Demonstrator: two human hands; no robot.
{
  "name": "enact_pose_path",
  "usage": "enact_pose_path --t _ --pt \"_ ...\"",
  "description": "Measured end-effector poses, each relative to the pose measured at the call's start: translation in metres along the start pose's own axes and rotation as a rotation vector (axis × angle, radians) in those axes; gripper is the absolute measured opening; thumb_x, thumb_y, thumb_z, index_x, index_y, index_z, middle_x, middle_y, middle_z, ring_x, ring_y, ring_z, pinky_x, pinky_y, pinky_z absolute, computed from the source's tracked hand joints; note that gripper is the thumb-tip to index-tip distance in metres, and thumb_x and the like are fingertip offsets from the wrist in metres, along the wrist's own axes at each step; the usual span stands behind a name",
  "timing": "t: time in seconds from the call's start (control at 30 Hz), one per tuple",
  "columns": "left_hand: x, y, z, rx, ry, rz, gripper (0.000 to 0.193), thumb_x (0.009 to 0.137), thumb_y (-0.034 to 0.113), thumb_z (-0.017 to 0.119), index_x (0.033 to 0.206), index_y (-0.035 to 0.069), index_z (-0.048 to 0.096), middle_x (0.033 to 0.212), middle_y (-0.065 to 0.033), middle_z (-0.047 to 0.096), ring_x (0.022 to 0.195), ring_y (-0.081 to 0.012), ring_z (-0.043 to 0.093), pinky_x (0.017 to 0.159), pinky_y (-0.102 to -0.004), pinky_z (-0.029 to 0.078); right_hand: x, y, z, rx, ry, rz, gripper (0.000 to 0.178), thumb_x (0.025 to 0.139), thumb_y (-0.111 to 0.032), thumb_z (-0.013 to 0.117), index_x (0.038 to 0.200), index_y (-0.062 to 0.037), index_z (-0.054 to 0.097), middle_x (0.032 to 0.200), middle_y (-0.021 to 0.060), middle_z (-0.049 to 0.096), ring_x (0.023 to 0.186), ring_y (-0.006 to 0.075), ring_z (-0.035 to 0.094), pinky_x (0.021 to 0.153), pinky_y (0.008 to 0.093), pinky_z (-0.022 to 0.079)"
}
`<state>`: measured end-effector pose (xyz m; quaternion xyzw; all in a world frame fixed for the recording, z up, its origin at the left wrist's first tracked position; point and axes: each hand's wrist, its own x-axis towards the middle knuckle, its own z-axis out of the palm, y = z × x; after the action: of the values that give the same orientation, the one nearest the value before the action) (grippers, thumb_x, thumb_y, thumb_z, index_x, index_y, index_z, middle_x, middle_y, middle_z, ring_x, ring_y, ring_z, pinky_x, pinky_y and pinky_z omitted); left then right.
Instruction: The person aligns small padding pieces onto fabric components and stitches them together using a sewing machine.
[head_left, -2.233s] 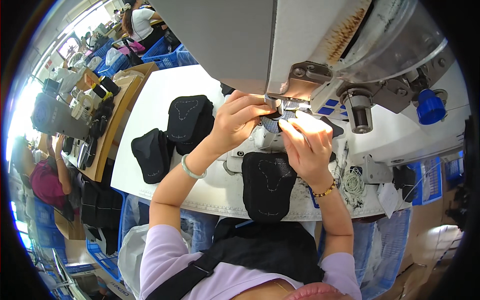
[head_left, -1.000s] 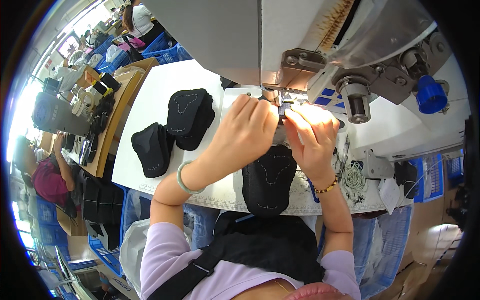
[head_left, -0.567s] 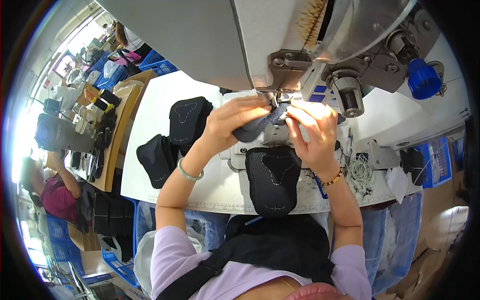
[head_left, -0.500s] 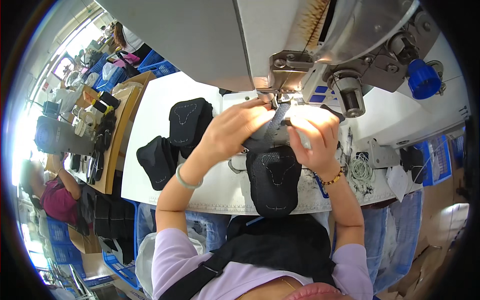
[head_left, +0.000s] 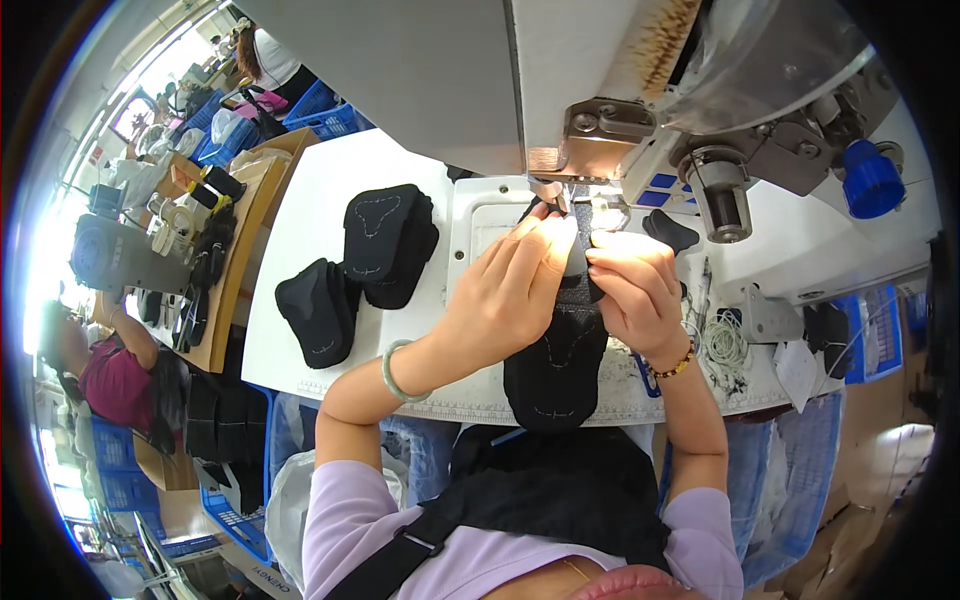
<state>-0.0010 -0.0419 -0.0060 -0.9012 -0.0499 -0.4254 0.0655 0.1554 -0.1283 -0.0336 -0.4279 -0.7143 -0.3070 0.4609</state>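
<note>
a big pale sewing machine [head_left: 400, 80] is hanging over the white desk [head_left: 290, 225]. black pads [head_left: 390, 245] are sitting in piles on the left, and another black pad [head_left: 553, 385] is lying nearer the body. the left hand [head_left: 515, 285] is bunching its fingers; i can't tell if it is gripping. the right hand [head_left: 635, 290] is pinching the gray strip [head_left: 585, 228], which is lying between the hands, its far end under the machine. they seem to be lining it up for sewing, so the next move is probably calling for keeping it flat and straight.
</note>
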Motion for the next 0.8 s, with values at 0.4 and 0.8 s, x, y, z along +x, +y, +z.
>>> enact_pose_path --t 0.4,0.8 --pt "-0.004 -0.015 0.015 -0.084 0.057 0.001 0.038 0.068 -0.009 0.054 0.106 -0.008 0.052 0.106 -0.0206 0.055 0.101 -0.0336 0.057 0.084 -0.0367 0.049 0.002 0.007 -0.002 -0.036 -0.077 0.04 0.024 0.071 -0.005 0.062 0.095 -0.0077 0.059 0.101 0.0021 0.059 0.081 0.0144 0.054 0.073 0.0287 0.04" --pt "-0.01 -0.04 0.035 -0.15 0.162 0.063 0.033 0.071 -0.007 0.055 0.104 -0.004 0.051 0.106 -0.0197 0.056 0.098 -0.0331 0.058 0.077 -0.0375 0.051 0.011 0.0 0.0 -0.125 -0.115 0.146 0.026 0.074 -0.006 0.063 0.1 -0.0107 0.061 0.099 -0.0016 0.061 0.077 0.0112 0.053 0.074 0.0278 0.038"
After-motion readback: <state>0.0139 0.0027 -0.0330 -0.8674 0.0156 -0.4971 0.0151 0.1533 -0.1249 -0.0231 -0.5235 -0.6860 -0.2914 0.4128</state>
